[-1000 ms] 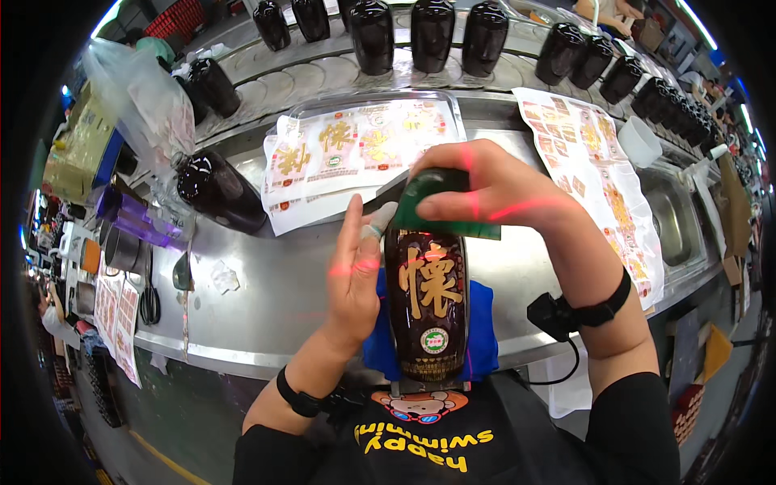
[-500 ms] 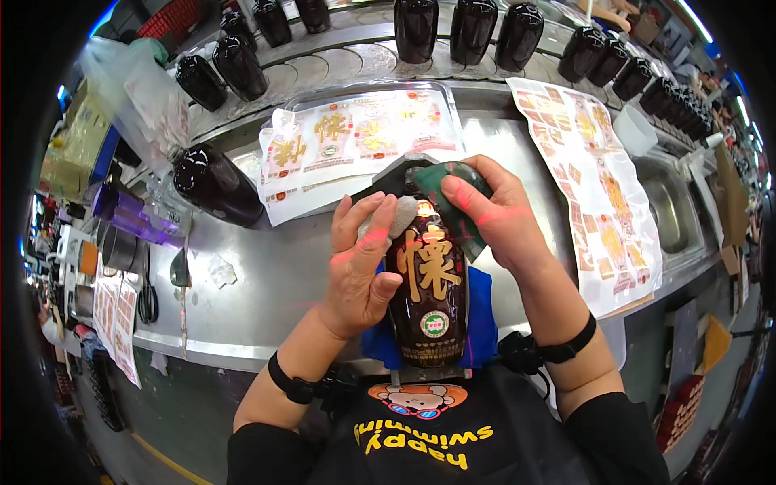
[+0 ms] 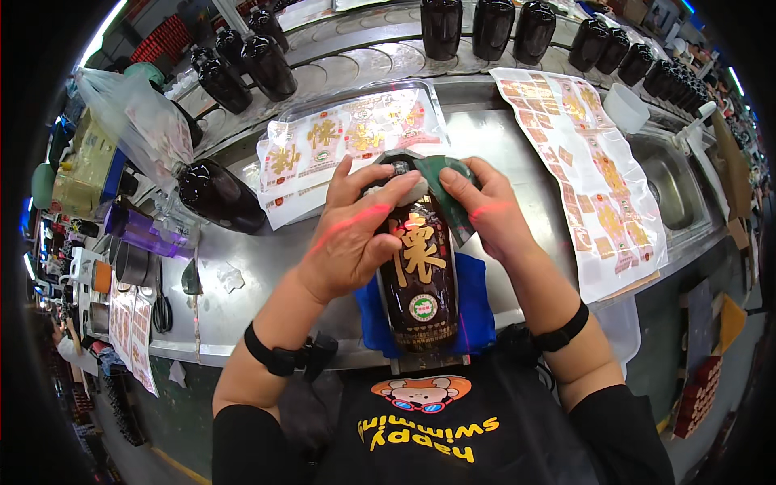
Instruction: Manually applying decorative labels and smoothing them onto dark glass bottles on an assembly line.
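Observation:
A dark brown bottle (image 3: 420, 283) with a gold label lies on a blue cloth (image 3: 477, 311) at the near edge of the steel counter (image 3: 267, 267), its neck pointing away from me. My left hand (image 3: 352, 234) lies over its upper left side, fingers spread across the shoulder and steadying it. My right hand (image 3: 485, 214) is at the upper right of the bottle and presses a folded green pad (image 3: 444, 182) against the shoulder. The neck and cap are hidden under my fingers and the pad.
Two clear sheets of gold stickers lie on the counter, one behind the bottle (image 3: 339, 137) and one to the right (image 3: 598, 170). Another dark bottle (image 3: 218, 194) lies on its side at left. Several upright dark bottles (image 3: 485, 28) line the back. A sink (image 3: 671, 182) is at right.
My right hand has come down from over the bottle's top to its upper right side with the green pad. My left hand has slid from the bottle's side up onto its shoulder.

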